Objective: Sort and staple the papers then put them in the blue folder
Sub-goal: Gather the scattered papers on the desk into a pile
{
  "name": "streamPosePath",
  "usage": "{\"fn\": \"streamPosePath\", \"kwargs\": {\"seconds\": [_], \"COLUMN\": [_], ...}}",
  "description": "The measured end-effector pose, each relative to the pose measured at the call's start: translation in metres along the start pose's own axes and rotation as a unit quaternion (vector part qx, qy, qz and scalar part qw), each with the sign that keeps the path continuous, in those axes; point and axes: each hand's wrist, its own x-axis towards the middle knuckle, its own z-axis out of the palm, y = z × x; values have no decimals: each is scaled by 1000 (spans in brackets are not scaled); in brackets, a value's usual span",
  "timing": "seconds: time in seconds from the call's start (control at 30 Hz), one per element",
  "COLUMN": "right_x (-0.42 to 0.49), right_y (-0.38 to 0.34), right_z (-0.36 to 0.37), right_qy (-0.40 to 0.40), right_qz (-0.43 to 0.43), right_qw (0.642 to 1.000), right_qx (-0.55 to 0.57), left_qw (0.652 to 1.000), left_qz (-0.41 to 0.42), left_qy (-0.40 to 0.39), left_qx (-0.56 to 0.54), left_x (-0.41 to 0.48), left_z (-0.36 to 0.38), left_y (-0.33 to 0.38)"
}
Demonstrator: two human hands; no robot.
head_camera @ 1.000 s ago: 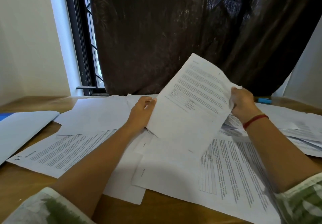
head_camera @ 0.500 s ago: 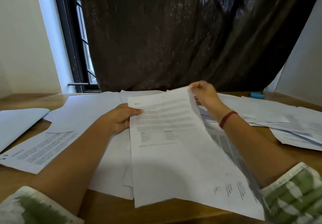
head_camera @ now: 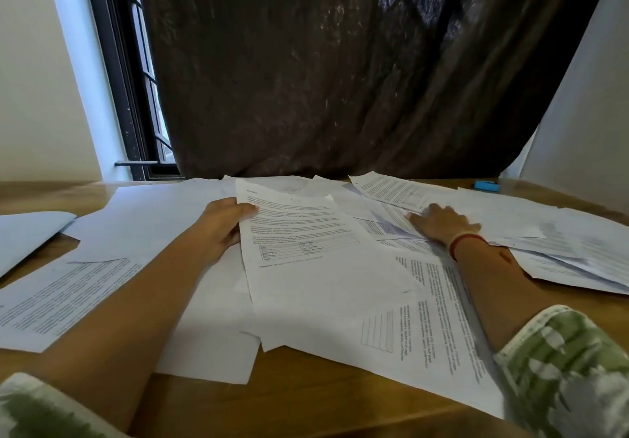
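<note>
Papers (head_camera: pixel 425 335) lie scattered and overlapping across the wooden table (head_camera: pixel 323 400); the print on the nearest sheets is too blurred to read. Farther in, the left hand (head_camera: pixel 221 229) grips the left edge of a printed sheet (head_camera: pixel 299 233), thumb on top, fingers hidden beneath. The right hand (head_camera: pixel 442 224) rests flat, fingers straight, on the right-hand heap (head_camera: pixel 544 243). A pale folder-like cover (head_camera: pixel 30 236) is cut off at the left. Far right lies a small blue object (head_camera: pixel 486 186), too small to identify, before a dark curtain (head_camera: pixel 323 63).
</note>
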Motion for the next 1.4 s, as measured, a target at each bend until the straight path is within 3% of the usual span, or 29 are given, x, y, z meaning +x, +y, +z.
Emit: {"fn": "streamPosePath", "kwargs": {"seconds": [0.1,0.2,0.27,0.37,0.5,0.6,0.73,0.9,0.97,1.07,1.13,1.2,1.3,1.4], "right_x": [-6,-13,-23,-38,-42,-38,-43,-58,-65,-78,-93,-114,-141,-145], "right_y": [-5,-21,-33,-45,-48,-47,-55,-73,-81,-90,-99,-110,-124,-129], "right_z": [-5,-10,-9,-9,-8,-1,0,-10,-20,-32,-31,-24,-13,-10], "right_qy": [8,57,56,-13,-57,-85,-7,183,208,214,174,57,-180,-275], "right_qz": [-18,-98,-174,-236,-232,-230,-265,-333,-334,-345,-423,-519,-520,-511], "right_qw": [1000,993,983,959,971,969,964,920,914,913,889,850,826,790], "right_qx": [-8,-15,37,159,26,28,36,-92,-103,-32,26,71,119,197], "left_qw": [997,996,996,993,992,991,990,989,988,986,984,983,982,985], "left_qz": [14,31,42,54,30,13,5,8,9,15,15,18,28,23], "left_qy": [-35,7,47,102,122,128,137,145,152,166,174,182,185,170], "left_qx": [63,81,61,31,32,33,35,33,30,27,33,35,33,33], "left_x": [-3,-4,-2,-2,-1,0,2,5,4,4,4,4,4,3], "left_z": [6,11,12,10,8,8,6,4,5,8,9,8,8,6], "left_y": [0,-2,-4,-3,-2,-1,-1,-2,-3,-3,-5,-5,-3,-3]}}
